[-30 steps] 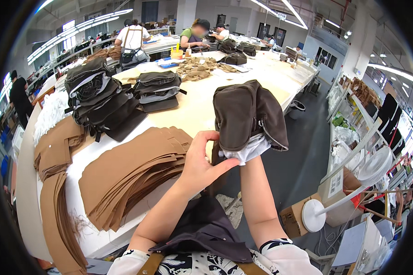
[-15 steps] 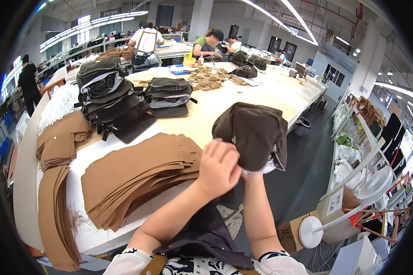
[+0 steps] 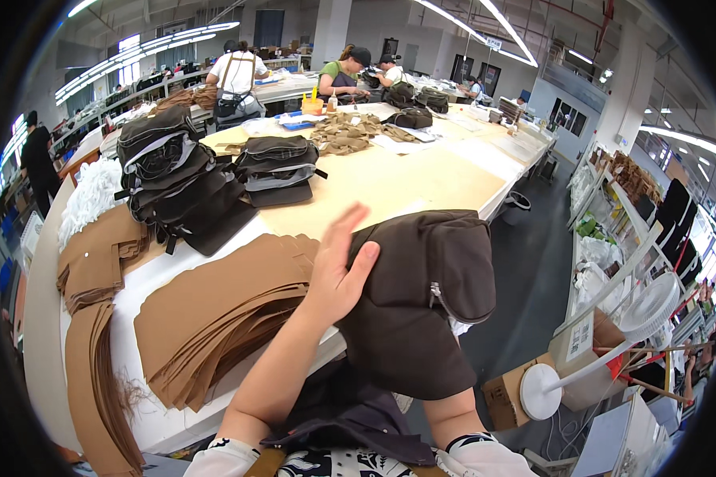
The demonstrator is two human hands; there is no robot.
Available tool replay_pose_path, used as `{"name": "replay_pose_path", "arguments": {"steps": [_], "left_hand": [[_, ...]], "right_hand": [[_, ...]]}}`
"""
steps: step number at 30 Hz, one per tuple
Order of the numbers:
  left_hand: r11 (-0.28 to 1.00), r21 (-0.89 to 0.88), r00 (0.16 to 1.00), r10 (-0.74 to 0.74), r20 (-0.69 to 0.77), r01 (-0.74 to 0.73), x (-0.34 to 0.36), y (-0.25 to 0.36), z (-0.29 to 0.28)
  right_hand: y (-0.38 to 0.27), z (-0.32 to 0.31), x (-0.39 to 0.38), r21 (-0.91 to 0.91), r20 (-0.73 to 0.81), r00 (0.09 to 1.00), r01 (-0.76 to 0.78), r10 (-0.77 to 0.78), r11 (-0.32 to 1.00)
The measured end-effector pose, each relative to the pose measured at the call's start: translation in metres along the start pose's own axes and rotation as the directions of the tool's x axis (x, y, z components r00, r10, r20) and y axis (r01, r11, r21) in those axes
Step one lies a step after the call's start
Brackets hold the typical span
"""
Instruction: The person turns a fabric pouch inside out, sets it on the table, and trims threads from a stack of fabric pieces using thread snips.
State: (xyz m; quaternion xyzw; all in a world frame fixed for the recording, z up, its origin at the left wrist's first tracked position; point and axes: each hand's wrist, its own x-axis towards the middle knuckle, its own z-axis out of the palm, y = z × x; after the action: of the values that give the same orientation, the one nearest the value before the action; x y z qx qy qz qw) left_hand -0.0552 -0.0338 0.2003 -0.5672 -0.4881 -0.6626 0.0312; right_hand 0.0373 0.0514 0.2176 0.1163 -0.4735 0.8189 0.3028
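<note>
A dark brown fabric bag point(image 3: 410, 334) with a zippered pocket point(image 3: 463, 266) is held up in front of me at the table's near edge. My left hand point(image 3: 338, 274) lies against its upper left side, fingers stretched out and thumb apart. My right forearm point(image 3: 453, 417) goes up behind or into the bag, so that hand and its fingers are hidden. A bit of white material shows under the pocket. Left of my left hand, a stack of brown fabric panels point(image 3: 215, 310) lies on the table.
Dark bags are piled at the far left point(image 3: 171, 183), with a smaller pile point(image 3: 274, 171) beside them. Brown strips point(image 3: 95, 381) hang over the near left edge. Cut pieces point(image 3: 346, 133) lie farther back. At right stand a white fan point(image 3: 648, 310) and a cardboard box point(image 3: 505, 397). Several people work beyond.
The bag has come lower and nearer and turned, so its zippered pocket now faces me. My left hand has gone from curled fingers at its lower edge to lying flat on its side.
</note>
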Motion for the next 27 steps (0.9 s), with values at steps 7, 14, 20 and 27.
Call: {"name": "replay_pose_path", "arguments": {"steps": [7,14,20,27], "left_hand": [[0.992,0.010,0.974,-0.125,0.188,0.126,-0.020,-0.011,-0.020],[0.957,-0.278,0.961,-0.001,0.275,0.081,-0.033,0.032,-0.016],[0.970,0.186,0.944,0.092,0.316,-0.157,-0.067,0.076,-0.015],[0.999,-0.025,0.951,0.041,0.306,-0.035,-0.108,0.091,-0.023]], "right_hand": [[0.006,0.002,-0.157,0.091,0.057,0.996,-0.070,0.065,0.993],[-0.027,-0.018,-0.105,0.199,0.039,0.998,-0.058,0.051,0.978],[-0.029,-0.007,-0.143,-0.851,-0.058,0.996,-0.083,0.064,0.518],[0.014,-0.057,-0.229,-0.818,-0.187,0.892,-0.374,0.411,0.438]]}}
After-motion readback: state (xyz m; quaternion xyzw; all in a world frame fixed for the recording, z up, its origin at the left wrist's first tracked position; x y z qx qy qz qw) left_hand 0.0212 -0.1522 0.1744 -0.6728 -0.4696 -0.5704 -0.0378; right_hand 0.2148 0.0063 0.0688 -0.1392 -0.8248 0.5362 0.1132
